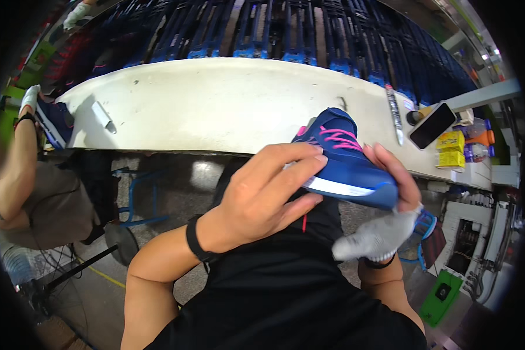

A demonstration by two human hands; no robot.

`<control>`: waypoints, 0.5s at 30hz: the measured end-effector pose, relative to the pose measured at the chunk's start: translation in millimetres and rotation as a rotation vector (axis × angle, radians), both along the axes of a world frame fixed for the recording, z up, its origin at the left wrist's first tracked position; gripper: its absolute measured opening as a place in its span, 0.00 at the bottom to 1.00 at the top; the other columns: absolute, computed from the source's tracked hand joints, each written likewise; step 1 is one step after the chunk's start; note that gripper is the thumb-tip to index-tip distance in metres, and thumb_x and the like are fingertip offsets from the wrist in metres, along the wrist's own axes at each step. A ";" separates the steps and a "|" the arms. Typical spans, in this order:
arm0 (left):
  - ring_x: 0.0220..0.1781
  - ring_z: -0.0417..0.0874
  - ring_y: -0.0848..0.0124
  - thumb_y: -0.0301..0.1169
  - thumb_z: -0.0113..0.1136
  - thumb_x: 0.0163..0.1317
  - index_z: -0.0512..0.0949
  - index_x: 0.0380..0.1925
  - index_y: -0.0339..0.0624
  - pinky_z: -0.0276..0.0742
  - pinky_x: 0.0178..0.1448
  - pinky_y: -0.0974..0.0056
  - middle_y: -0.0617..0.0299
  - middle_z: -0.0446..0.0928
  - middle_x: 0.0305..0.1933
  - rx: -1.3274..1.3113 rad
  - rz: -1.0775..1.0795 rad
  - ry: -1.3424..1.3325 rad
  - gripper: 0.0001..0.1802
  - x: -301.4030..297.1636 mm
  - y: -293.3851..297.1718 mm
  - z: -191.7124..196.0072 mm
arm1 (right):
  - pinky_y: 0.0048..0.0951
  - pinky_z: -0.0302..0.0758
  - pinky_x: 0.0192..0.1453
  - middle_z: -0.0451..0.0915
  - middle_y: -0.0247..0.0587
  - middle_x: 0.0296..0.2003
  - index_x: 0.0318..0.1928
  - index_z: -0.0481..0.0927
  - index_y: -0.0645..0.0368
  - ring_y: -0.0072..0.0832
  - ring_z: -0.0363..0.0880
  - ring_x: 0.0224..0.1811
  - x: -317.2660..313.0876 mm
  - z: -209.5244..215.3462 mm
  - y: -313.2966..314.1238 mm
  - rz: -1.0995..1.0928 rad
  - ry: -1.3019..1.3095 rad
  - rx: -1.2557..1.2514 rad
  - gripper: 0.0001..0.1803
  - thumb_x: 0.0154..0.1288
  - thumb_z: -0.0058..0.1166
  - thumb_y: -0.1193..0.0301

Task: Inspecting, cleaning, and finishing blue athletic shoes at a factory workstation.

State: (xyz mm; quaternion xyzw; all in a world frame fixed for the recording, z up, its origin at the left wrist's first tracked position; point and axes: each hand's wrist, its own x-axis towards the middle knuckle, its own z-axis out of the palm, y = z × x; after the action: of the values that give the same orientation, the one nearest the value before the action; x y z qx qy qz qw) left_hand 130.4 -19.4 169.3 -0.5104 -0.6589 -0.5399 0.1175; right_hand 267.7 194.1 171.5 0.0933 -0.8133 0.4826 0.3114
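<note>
A navy blue sneaker (351, 166) with pink laces and a white stripe along its sole is held above the near edge of the white bench, in front of my body. My left hand (256, 189), bare with a black wristband, presses its fingertips against the sneaker's side by the sole. My right hand (385, 224) wears a pale glove that leaves some fingers bare. Its fingers curl round the sneaker's right end, and its gloved thumb points left below the shoe. The sneaker's far side is hidden.
On the white bench (216, 99) lie a white strip (102, 115), a silver pen-like tool (395, 116) and a phone (433, 126). Yellow boxes (450, 150) and bottles stand at the right. Blue racks (251, 35) line the far side. At left, a co-worker's gloved hand (29, 99) holds another shoe (55, 122).
</note>
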 end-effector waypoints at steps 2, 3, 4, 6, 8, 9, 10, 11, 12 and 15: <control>0.54 0.92 0.48 0.25 0.85 0.55 0.85 0.57 0.31 0.90 0.56 0.54 0.44 0.88 0.52 0.047 0.003 0.005 0.29 5.7 11.6 -16.7 | 0.48 0.82 0.75 0.76 0.61 0.73 0.75 0.72 0.60 0.50 0.83 0.72 2.4 22.7 -2.1 -0.039 0.088 0.013 0.66 0.39 0.92 0.43; 0.51 0.92 0.50 0.25 0.85 0.53 0.86 0.55 0.31 0.90 0.53 0.54 0.46 0.88 0.49 0.055 0.021 0.039 0.28 7.2 15.9 -21.3 | 0.48 0.82 0.75 0.76 0.61 0.73 0.75 0.72 0.60 0.50 0.83 0.72 2.2 26.9 -0.2 -0.051 0.085 0.030 0.66 0.39 0.92 0.43; 0.49 0.91 0.51 0.25 0.86 0.52 0.86 0.52 0.32 0.90 0.50 0.54 0.48 0.87 0.46 0.061 0.041 0.073 0.26 8.6 19.3 -24.8 | 0.48 0.82 0.75 0.77 0.61 0.72 0.72 0.75 0.61 0.50 0.84 0.70 1.6 29.6 2.5 -0.128 -0.015 0.049 0.63 0.40 0.92 0.43; 0.47 0.91 0.52 0.25 0.86 0.50 0.87 0.50 0.33 0.89 0.48 0.55 0.49 0.87 0.45 0.074 0.036 0.060 0.26 11.0 22.6 -28.4 | 0.46 0.84 0.72 0.82 0.60 0.67 0.63 0.81 0.64 0.47 0.88 0.65 -2.1 29.2 -2.7 -0.247 -0.098 -0.096 0.54 0.42 0.91 0.43; 0.42 0.89 0.56 0.25 0.88 0.49 0.85 0.44 0.35 0.85 0.42 0.58 0.53 0.85 0.41 0.082 0.041 0.066 0.24 13.1 25.6 -29.1 | 0.46 0.84 0.71 0.85 0.60 0.64 0.62 0.82 0.64 0.47 0.89 0.64 2.8 22.5 11.1 -0.223 -0.086 -0.031 0.54 0.42 0.91 0.43; 0.42 0.89 0.56 0.25 0.88 0.49 0.85 0.44 0.35 0.85 0.42 0.58 0.53 0.85 0.41 0.085 0.046 0.059 0.24 15.0 25.6 -31.7 | 0.45 0.84 0.69 0.87 0.59 0.61 0.61 0.82 0.64 0.47 0.89 0.63 2.5 21.2 15.3 -0.186 -0.067 0.017 0.53 0.41 0.91 0.43; 0.41 0.88 0.56 0.25 0.88 0.49 0.84 0.44 0.36 0.84 0.41 0.58 0.53 0.85 0.40 0.103 0.029 0.038 0.24 17.2 25.3 -35.5 | 0.45 0.85 0.68 0.90 0.58 0.56 0.57 0.83 0.64 0.47 0.90 0.61 -0.5 26.4 15.2 -0.185 -0.061 0.045 0.50 0.42 0.91 0.43; 0.39 0.87 0.57 0.26 0.88 0.50 0.83 0.43 0.36 0.83 0.40 0.58 0.54 0.84 0.40 0.120 0.014 0.017 0.24 19.2 24.6 -37.9 | 0.45 0.85 0.68 0.90 0.58 0.56 0.57 0.83 0.64 0.47 0.90 0.61 -1.0 25.8 17.5 -0.178 -0.068 0.046 0.50 0.42 0.91 0.43; 0.38 0.86 0.58 0.27 0.89 0.51 0.82 0.43 0.38 0.82 0.39 0.58 0.56 0.83 0.37 0.140 -0.016 -0.009 0.24 19.5 25.0 -38.7 | 0.45 0.85 0.67 0.90 0.58 0.55 0.56 0.83 0.65 0.47 0.90 0.60 -0.5 25.2 20.7 -0.156 -0.070 0.044 0.49 0.42 0.91 0.43; 0.37 0.86 0.58 0.32 0.90 0.51 0.82 0.42 0.39 0.81 0.38 0.59 0.57 0.83 0.37 0.138 -0.085 -0.054 0.25 17.2 23.6 -46.9 | 0.45 0.86 0.66 0.90 0.57 0.52 0.53 0.83 0.65 0.46 0.91 0.56 -8.4 25.2 22.2 -0.146 -0.052 0.007 0.47 0.42 0.91 0.44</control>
State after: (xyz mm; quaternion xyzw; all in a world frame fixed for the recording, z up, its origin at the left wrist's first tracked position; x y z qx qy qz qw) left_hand 147.6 4.2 122.4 -0.5138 -0.6007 -0.6022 0.1115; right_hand 259.2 216.2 196.6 0.0224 -0.8275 0.4579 0.3241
